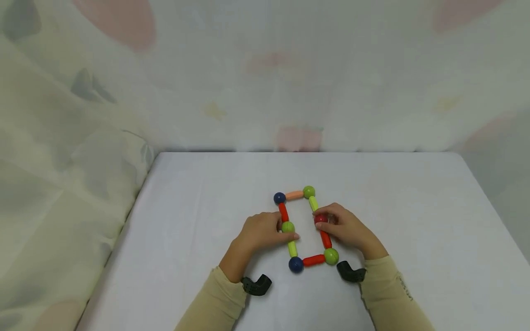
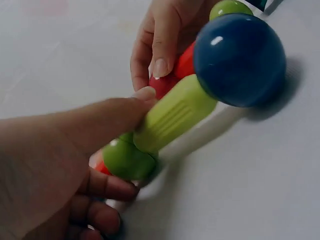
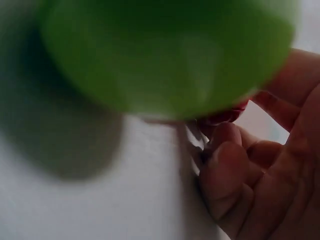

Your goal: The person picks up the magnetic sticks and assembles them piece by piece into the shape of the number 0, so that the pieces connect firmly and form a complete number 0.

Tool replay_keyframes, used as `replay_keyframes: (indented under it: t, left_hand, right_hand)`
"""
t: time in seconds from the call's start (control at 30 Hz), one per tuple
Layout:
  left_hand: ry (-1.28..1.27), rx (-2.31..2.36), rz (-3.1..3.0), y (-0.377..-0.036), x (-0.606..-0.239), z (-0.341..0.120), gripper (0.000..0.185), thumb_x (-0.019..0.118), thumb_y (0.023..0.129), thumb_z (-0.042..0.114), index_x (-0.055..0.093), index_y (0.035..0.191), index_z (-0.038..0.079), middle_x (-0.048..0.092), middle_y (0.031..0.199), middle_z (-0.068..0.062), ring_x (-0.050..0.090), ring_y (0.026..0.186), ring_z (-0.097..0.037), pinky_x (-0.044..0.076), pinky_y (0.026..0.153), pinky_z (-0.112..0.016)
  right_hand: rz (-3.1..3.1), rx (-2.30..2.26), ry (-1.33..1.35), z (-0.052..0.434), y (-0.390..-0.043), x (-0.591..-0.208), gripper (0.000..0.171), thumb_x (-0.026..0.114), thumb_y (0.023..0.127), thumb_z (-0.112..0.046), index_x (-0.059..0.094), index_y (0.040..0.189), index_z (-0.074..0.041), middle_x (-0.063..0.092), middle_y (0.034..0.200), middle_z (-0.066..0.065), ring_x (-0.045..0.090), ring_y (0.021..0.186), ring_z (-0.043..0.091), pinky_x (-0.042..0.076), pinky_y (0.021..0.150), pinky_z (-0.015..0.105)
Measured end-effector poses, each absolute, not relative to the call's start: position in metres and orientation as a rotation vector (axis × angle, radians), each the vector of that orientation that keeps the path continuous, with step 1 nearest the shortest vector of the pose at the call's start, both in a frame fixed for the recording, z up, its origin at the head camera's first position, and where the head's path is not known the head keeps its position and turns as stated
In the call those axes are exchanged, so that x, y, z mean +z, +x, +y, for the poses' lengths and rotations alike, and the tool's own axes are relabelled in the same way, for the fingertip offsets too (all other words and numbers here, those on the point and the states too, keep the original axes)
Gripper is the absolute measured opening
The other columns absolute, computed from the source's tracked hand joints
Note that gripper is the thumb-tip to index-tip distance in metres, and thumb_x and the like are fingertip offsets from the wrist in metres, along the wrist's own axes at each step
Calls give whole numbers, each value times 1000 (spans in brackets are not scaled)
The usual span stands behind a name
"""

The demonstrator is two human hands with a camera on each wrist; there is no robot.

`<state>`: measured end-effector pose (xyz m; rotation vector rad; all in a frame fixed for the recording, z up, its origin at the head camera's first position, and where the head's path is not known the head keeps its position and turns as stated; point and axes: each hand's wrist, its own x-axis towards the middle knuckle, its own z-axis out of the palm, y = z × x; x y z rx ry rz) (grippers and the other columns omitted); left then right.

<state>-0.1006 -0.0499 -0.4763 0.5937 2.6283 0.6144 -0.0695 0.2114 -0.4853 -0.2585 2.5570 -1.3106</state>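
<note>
A closed frame of coloured balls and short rods, like a magnetic building toy, lies on the white table. My left hand (image 1: 262,231) holds the green ball (image 1: 287,227) midway along the left side, its thumb reaching over the yellow-green rod (image 2: 175,114). On the opposite side, my right hand (image 1: 348,228) pinches the red ball (image 1: 320,219) between thumb and fingers. Corners are a blue ball (image 1: 279,198), a green ball (image 1: 308,191), another blue ball (image 2: 240,60) and a green ball (image 3: 170,60), which blocks much of the right wrist view. An orange rod (image 1: 294,195) joins the far corners, a red rod (image 1: 313,260) the near ones.
The white table (image 1: 198,193) spreads around both hands. A patterned cloth (image 1: 74,184) hangs along its left side, and a pale cloth backdrop (image 1: 352,92) stands behind its far edge. Dark curved pieces (image 1: 257,285) sit at both wrists.
</note>
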Motion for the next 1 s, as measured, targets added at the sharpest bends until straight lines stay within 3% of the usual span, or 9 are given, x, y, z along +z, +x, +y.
replay_keyframes:
  t: [0.37, 0.73, 1.0]
  left_hand:
    - [622, 658, 2663, -103, -488, -52, 36, 62, 84, 57, 55, 78, 22, 53, 62, 7, 50, 59, -11, 36, 53, -27]
    - [650, 689, 2690, -109, -486, -60, 36, 65, 82, 61, 58, 80, 25, 52, 61, 8, 50, 59, -11, 35, 53, -27]
    - [639, 712, 2649, -110, -483, -59, 39, 68, 81, 61, 59, 82, 24, 52, 62, 8, 50, 60, -11, 37, 54, -27]
  right_hand:
    - [2657, -1236, -310, 200, -65, -486, 30, 78, 84, -32, 74, 112, -21, 53, 87, -1, 48, 75, 16, 39, 61, 25]
    - [2663, -1136, -282, 193, -67, -482, 31, 77, 84, -38, 72, 110, -23, 55, 91, -1, 49, 82, 16, 42, 68, 30]
    - [2688, -1121, -275, 195, -64, -483, 31, 78, 83, -38, 72, 110, -23, 55, 90, -2, 49, 81, 15, 42, 67, 29]
